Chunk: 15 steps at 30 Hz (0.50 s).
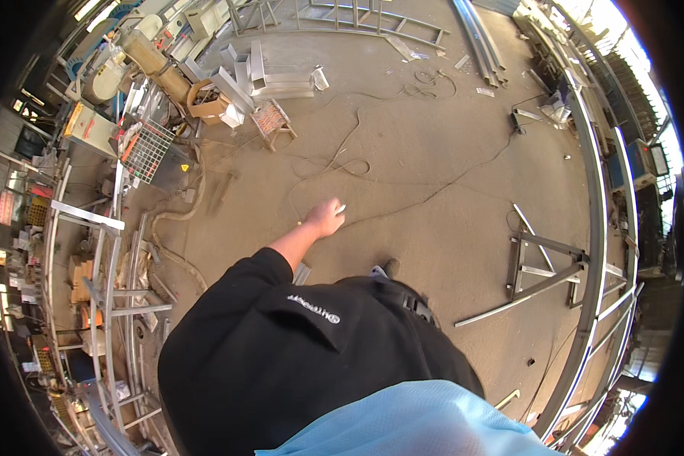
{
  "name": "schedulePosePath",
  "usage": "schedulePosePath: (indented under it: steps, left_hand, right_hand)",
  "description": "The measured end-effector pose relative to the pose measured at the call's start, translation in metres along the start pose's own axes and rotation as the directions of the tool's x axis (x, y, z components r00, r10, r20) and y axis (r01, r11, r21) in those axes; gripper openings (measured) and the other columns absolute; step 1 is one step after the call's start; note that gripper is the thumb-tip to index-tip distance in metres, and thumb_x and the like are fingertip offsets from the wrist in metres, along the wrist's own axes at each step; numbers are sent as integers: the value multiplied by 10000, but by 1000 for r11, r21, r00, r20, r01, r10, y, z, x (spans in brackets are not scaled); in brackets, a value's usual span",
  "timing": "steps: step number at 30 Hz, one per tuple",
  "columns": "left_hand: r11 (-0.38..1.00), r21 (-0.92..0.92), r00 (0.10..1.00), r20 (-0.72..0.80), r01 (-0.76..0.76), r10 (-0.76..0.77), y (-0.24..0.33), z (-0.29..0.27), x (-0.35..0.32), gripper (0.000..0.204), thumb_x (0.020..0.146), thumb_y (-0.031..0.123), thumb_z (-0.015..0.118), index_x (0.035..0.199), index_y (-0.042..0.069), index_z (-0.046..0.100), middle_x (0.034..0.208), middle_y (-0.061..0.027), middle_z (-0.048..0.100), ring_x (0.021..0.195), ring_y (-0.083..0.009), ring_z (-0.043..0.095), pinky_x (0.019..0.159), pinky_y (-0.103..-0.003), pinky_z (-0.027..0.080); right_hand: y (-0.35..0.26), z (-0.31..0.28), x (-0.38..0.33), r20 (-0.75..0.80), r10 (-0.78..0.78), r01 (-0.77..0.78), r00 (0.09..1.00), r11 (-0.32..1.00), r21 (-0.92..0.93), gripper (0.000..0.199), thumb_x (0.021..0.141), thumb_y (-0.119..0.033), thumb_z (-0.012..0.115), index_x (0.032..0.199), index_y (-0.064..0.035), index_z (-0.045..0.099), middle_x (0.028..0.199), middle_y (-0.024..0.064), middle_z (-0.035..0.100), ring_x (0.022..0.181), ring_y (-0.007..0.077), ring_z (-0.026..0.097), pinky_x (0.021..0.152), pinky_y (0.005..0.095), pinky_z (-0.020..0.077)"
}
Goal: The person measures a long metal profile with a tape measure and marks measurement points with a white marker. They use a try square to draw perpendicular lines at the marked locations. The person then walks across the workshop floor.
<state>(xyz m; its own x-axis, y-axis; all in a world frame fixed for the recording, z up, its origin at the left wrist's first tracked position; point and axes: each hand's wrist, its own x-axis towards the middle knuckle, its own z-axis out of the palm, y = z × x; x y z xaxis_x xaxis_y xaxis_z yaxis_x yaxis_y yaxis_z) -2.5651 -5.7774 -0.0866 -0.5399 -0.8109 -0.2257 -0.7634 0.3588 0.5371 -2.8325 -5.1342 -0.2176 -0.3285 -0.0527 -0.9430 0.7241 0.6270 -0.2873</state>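
My left hand [324, 218] reaches out ahead of my body above the concrete floor, its fingers curled closed. A small white thing [340, 208] shows at the fingertips; its kind is too small to make out. The pushed-up black sleeve [262, 267] leaves the forearm bare. On the floor beyond the hand, a thin dark cable [433, 199] runs across and loops. My right hand is out of sight. A light blue cloth [414, 422] covers the lower edge of the picture.
A welded metal frame [547, 266] stands at right, before a long steel rail [594, 228]. At left are steel racks [110, 304] and a wire grid [147, 152]. A small stool [271, 121], a cardboard box [209, 102] and metal channels [281, 85] lie farther off. My shoe [391, 267] is on the floor.
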Motion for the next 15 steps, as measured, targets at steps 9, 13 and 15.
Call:
schedulePosePath:
  steps: [9,13,15]
  left_hand:
    - [521,232,487,191,821,-852,-157,-22,-37,494,934,374,698,1309,68,796,1344,-222,771,1265,-403,736,1061,-504,598]
    - [518,428,436,280,741,-855,-153,-17,27,437,998,372,669,1308,96,807,1341,-176,786,1263,-362,748,1013,-508,619]
    - [566,479,476,306,671,-824,-132,-9,103,412,1031,371,654,1307,110,812,1339,-152,794,1261,-342,754,989,-510,630]
  right_hand:
    - [-491,15,56,-31,-485,470,874,859,-202,281,1114,-286,663,1200,-21,701,924,83,743,671,167,684,530,312,539]
    - [-646,43,75,-51,-613,607,789,789,-90,323,1120,-294,667,1270,-8,677,1032,116,777,698,162,687,522,302,522]
    - [-673,57,87,-36,-574,567,818,816,-114,321,1114,-309,672,1237,-13,688,1021,118,779,718,167,703,543,304,538]
